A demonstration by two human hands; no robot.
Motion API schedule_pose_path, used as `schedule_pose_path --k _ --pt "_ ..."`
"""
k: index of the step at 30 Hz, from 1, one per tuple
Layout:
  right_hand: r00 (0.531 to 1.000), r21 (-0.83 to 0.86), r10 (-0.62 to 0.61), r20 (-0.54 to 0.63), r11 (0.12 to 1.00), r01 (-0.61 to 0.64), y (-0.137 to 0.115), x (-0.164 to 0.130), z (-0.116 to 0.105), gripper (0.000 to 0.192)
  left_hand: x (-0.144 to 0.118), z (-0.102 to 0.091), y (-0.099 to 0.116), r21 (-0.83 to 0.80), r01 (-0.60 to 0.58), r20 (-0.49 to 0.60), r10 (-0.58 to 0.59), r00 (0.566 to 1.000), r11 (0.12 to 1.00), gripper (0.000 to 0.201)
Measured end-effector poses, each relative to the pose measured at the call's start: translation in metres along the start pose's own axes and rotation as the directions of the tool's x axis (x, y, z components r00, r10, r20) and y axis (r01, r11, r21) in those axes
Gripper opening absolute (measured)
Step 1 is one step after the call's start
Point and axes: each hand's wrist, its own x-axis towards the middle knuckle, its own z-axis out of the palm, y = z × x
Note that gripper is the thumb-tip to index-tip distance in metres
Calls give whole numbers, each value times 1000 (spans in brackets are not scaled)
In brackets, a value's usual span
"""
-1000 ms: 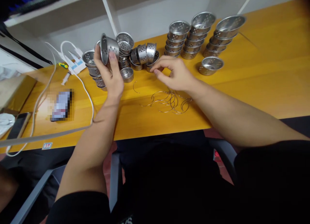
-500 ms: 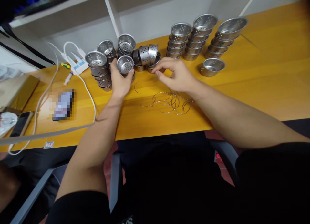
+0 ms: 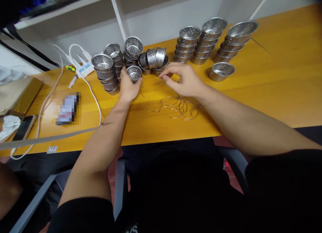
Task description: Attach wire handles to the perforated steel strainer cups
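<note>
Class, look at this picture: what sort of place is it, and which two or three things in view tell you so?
Probably a small workshop or assembly bench. Stacks of perforated metal cups stand in rows on a yellow worktable, a pile of loose wire rings lies by the right hand, and the left hand holds one cup.

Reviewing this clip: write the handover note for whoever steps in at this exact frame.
Left hand: grip closed around one perforated metal cup, mouth up, low at the wooden table.
Right hand: fingers curled above the wire rings; whether it pinches one cannot be told.
Cup stacks stand at the back, one single cup apart on the right.
Done: cups stacked. Left: loose rings lie unfitted.
</note>
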Motion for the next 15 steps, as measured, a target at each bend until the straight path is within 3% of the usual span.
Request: schedule_pose_path --k 2,5,8,10,12,14,15 --pt "1000 -34 15 13 999 -15 -4 1 -4 37 -4 -2 13 17 17 -15 -16 1000 1000 118" --pt "997 -160 78 17 984 -74 -18 5 -19 34 -9 -6 30 23 -56 -14 57 998 998 117" --pt "986 -359 165 16 922 -148 -46 9 -52 31 -13 -9 48 6 -191 10 191 982 982 105" --pt "964 -511 263 -27 826 -240 -62 10 -81 30 -17 -8 61 -24 -278 16 278 960 960 93" --pt "880 -612 456 -132 661 -434 -65 7 -110 28 -22 -7 73 -49 -340 36 341 939 939 82" --pt "727 -686 656 -205 433 -585 -50 1 -137 29 -27 -5 82 -51 -398 65 400 914 916 71" --pt "631 -704 753 -187 345 -621 -37 -2 -147 41 -29 -4 85 -47 -423 73 425 902 905 66"
